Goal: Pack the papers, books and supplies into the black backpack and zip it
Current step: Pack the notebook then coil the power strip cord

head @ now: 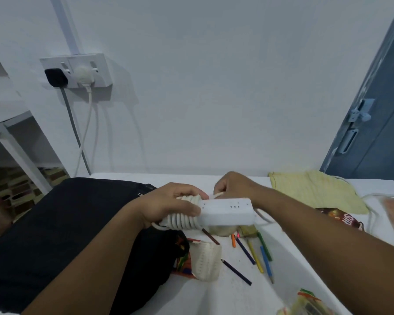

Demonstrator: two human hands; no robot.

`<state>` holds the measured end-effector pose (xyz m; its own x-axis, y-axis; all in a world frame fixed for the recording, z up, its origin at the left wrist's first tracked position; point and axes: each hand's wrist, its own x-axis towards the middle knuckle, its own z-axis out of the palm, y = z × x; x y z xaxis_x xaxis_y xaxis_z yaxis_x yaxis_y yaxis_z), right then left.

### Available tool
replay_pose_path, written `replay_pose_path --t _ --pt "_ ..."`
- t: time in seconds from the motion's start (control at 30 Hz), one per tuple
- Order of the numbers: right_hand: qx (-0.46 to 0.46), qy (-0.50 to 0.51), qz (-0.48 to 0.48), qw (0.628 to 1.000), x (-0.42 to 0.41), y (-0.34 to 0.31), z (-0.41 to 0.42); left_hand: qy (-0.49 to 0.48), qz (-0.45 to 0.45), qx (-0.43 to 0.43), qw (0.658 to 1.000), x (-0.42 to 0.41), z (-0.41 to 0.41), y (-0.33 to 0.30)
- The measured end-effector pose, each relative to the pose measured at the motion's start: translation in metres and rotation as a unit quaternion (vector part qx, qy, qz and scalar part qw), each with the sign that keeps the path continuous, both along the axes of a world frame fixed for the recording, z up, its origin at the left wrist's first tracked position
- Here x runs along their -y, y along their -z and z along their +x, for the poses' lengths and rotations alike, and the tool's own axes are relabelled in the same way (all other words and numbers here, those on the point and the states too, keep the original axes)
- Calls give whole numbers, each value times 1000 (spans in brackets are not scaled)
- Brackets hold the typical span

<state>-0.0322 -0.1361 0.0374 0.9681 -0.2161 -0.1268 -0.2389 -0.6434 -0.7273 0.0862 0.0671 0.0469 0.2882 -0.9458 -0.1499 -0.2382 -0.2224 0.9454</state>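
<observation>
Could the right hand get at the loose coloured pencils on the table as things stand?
Probably not right away: the right hand pinches the cord of the power strip. The pencils lie uncovered just below, so once it lets go the way looks free.

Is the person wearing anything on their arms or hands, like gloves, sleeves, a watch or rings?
Nothing that shows. Both forearms are bare from the bottom of the picture up to the wrists, with no sleeve in sight. The left hand and the right hand have no gloves, and no watch, bracelet or ring can be seen on the parts in view. Some fingers are hidden, so a ring there cannot be ruled out.
</observation>
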Motion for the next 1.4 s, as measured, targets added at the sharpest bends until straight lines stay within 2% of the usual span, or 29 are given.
replay_pose_path --t 0.07,0.13,0.3,0.37,0.47,0.57,0.63,0.7,0.83,1.0,1.13,1.2,1.27,1.33,1.4 --pt "-12 -6 -33 999 -2 -19 4 -1 46 58 997 6 -5 -8" --pt "-8 -8 -22 1000 -5 -33 3 -10 71 97 993 10 -4 -11" --pt "-2 2 16 1000 -16 -54 4 -64 48 124 989 13 0 -12" --pt "-2 -16 3 1000 -26 -54 2 -105 12 95 990 14 1 -9" --pt "35 -27 -78 996 -37 -50 -3 -155 -20 37 987 14 6 -3" --pt "85 26 -170 981 -32 -40 -9 -211 -43 -27 976 12 8 7" --pt "123 86 -168 974 -30 -27 -13 -261 -64 -76 960 15 7 12" --pt "162 83 -115 977 -34 -10 -15 -286 -66 -119 949 17 6 15" --pt "210 45 -12 977 -42 16 -16 -263 -57 -203 941 15 3 18" --pt "220 41 130 966 -40 22 -16 -261 -54 -198 943 12 -5 22" --pt "253 78 215 940 -44 24 -18 -214 -83 -259 938 8 -5 19" --pt "198 67 189 960 -38 22 -19 -149 -91 -269 947 6 -2 17" --pt "94 -7 96 991 -29 15 -18 -83 -93 -259 958 3 1 12" --pt "-6 -66 41 997 -20 1 -19 -18 -100 -237 966 -2 5 4" --pt "-56 -85 56 993 -13 -17 -21 63 -77 -166 981 -6 8 -8"
